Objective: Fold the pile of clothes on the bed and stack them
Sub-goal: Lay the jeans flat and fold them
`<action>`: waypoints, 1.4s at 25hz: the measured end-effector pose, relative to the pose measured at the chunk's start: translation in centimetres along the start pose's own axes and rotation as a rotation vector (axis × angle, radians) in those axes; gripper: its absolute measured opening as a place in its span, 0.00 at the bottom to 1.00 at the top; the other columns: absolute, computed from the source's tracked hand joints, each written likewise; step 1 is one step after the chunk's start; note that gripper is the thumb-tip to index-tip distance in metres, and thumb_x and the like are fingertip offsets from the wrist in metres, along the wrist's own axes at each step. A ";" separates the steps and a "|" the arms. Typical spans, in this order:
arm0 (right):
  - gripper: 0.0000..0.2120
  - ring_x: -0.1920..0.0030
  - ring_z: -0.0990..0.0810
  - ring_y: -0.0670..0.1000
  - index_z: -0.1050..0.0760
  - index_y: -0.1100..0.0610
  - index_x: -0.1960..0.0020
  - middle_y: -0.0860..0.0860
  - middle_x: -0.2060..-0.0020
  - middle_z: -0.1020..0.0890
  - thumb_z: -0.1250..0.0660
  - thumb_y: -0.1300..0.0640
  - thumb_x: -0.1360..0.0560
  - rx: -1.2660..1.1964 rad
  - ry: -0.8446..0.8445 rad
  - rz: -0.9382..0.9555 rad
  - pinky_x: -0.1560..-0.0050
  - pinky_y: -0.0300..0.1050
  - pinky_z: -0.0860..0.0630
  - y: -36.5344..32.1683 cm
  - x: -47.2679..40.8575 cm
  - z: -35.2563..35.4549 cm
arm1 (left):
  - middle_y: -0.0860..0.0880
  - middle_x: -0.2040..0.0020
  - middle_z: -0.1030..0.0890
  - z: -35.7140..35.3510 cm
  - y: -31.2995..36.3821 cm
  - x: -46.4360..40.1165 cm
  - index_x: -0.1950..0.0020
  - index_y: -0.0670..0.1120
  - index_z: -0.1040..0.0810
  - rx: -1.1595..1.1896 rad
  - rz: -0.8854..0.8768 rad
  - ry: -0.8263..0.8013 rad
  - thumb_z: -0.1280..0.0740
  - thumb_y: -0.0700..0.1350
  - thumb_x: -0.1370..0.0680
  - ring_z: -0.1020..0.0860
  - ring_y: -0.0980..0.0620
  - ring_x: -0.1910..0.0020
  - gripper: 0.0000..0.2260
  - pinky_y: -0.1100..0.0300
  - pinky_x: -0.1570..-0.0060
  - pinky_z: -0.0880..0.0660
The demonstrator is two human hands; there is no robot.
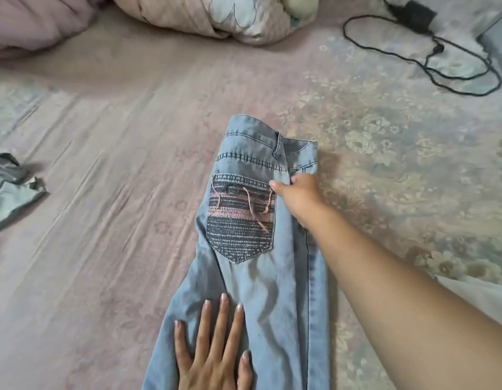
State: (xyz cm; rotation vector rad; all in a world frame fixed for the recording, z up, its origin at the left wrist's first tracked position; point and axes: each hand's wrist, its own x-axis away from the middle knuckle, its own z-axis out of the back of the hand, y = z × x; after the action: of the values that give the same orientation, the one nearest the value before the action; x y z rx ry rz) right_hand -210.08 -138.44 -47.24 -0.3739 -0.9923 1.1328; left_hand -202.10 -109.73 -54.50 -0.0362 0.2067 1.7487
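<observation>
In the head view, on the bed [109, 170], at its middle: lying lengthwise, a pair of light blue jeans [261, 291], already halved leg over leg, waistband pointing away, embroidered back pocket [240, 220] facing up with loose pink threads trailing across it. Pressing flat on the lower legs near the bottom edge, the left hand [213, 347], fingers straight and spread, pinning the denim to the sheet. Reaching across from the right, the right hand [296, 197], thumb and curled fingers pinching the doubled edge just below the waistband, beside the pocket. Judging by this: first lengthwise fold finished and being smoothed or squared, crosswise folds not yet made, so probably early in this garment. Off at the left edge, well apart from the jeans, lying crumpled and unfolded, a grey garment [10, 190], seemingly waiting its turn. Showing nowhere in this picture: any finished stack, so most of the work likely remaining, though the pile itself may be sitting out of sight. Farther off, bunched at the head of the bed, a floral duvet [216, 15]; at the upper right, a black charger with its cable [418, 12] looping over the sheet.
</observation>
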 end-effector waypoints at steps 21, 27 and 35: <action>0.06 0.69 0.36 0.41 0.34 0.57 0.53 0.47 0.65 0.31 0.45 0.59 0.18 0.135 0.376 0.402 0.72 0.27 0.37 -1.5 1.6 4.8 | 0.48 0.31 0.27 -0.1 0.5 -0.5 0.31 0.50 0.30 0.002 0.050 0.058 0.52 0.55 0.24 0.38 0.48 0.27 0.25 0.37 0.32 0.42; 0.12 0.52 0.20 0.57 0.22 0.55 0.48 0.58 0.50 0.18 0.40 0.48 0.20 -0.033 0.107 0.028 0.48 0.51 0.24 4.1 -4.6 4.2 | 0.48 0.30 0.29 -0.5 0.1 -0.2 0.29 0.51 0.31 -0.047 0.016 0.049 0.52 0.55 0.24 0.38 0.48 0.27 0.25 0.37 0.31 0.43; 0.15 0.51 0.24 0.55 0.25 0.63 0.45 0.59 0.50 0.21 0.43 0.53 0.18 -0.003 0.319 -0.005 0.56 0.42 0.35 3.3 -6.5 3.6 | 0.48 0.29 0.30 -0.4 0.1 -0.1 0.29 0.52 0.30 -0.041 -0.013 0.017 0.52 0.56 0.23 0.38 0.47 0.27 0.25 0.35 0.32 0.43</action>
State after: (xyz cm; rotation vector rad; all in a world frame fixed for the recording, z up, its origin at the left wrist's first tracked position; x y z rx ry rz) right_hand -215.41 -143.61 -50.59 -0.5360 -0.7139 1.0292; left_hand -202.23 -109.89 -54.89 -0.0816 0.1827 1.7399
